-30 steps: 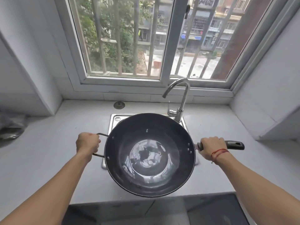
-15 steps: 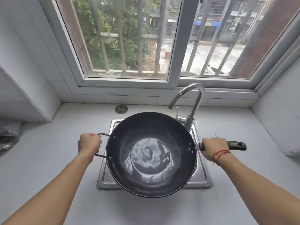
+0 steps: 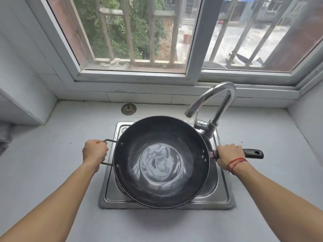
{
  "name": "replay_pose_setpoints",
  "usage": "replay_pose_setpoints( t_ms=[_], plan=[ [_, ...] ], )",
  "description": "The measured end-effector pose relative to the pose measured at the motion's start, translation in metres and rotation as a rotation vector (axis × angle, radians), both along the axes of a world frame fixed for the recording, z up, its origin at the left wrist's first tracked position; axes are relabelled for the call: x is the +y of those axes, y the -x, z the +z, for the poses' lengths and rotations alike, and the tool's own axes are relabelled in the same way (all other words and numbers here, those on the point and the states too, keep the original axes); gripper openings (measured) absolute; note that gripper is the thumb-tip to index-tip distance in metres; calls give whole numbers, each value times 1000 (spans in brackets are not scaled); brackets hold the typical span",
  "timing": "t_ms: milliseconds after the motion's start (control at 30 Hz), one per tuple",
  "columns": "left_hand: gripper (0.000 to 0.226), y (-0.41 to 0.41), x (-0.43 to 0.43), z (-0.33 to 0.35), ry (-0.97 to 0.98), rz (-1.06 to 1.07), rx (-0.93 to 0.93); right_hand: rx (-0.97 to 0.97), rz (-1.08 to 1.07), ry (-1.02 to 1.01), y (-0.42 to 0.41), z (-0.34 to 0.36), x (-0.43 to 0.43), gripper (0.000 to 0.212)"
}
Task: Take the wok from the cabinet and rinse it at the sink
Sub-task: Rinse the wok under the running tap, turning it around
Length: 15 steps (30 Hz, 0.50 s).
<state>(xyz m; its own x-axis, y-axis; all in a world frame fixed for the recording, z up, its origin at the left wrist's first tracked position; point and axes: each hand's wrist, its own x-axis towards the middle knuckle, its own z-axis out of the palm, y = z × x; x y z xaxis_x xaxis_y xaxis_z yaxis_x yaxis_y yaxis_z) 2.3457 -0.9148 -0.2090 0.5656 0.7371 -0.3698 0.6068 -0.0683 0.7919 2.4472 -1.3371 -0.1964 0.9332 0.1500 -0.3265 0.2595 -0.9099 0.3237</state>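
The head view looks down at a small square steel sink (image 3: 222, 198) set into a pale grey counter (image 3: 52, 163). A big round dark metal wok (image 3: 160, 161) is held right over the sink and covers most of it. The pictures do not show if its bottom touches the sink.

The left hand (image 3: 95, 151) is on the left side of the wok. Its fingers are curled tight around the thin wire loop handle (image 3: 108, 141). The right hand (image 3: 229, 154) is on the right side of the wok. Its fingers are wrapped tight around the long black handle (image 3: 253, 153), close to the bowl. A red string (image 3: 236, 162) is tied on that wrist.

A curved shiny steel tap (image 3: 215, 102) stands behind the wok, on its right. The spout points down just past the back rim. No water can be seen running.

The step now looks like setting the wok under the tap. To do it well, the person should keep the wok flat and lower it gently. The spout seems to sit near the rim, so moving the wok back a little would help the water fall inside. One hand must let go to turn the tap, so the wok should rest steady in the sink first.
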Motion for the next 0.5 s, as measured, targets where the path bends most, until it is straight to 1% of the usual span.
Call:
replay_pose_setpoints(
  t_ms=[333, 500],
  plan=[
    [21, 1, 2, -15, 30, 20, 12, 47, -42, -9, -4, -18, 5, 23],
    [26, 1, 3, -17, 31, 27, 18, 46, -38, 2, -3, -19, 6, 21]
  ],
)
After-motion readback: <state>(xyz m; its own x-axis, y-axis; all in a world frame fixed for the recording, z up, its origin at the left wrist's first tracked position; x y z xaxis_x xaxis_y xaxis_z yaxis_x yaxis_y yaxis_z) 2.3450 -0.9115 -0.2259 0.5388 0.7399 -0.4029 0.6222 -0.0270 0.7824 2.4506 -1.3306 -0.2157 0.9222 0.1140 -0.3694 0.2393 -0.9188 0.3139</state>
